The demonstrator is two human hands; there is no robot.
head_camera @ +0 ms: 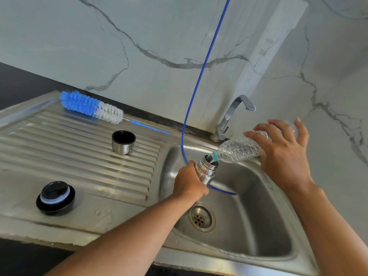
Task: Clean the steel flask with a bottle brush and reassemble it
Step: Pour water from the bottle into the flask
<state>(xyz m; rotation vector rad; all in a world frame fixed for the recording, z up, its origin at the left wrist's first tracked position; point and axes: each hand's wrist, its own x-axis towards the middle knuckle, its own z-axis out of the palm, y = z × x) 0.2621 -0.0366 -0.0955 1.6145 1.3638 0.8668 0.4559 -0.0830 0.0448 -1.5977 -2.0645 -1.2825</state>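
My left hand (189, 185) grips the steel flask (207, 169) by its body and holds it over the sink basin (258, 226), mouth up and tilted right. My right hand (282, 154) holds a clear plastic water bottle (239, 149), tipped so its neck meets the flask's mouth. A blue and white bottle brush (91, 107) lies on the back of the drainboard (59, 148). The steel cup lid (123, 142) stands mouth up on the drainboard. The black stopper (55, 197) rests near the drainboard's front left.
A thin blue hose (199, 80) hangs from above and curls into the basin behind the flask. A chrome tap (231, 118) stands at the back of the sink. The drain (201, 218) is below my left hand. Marble wall behind.
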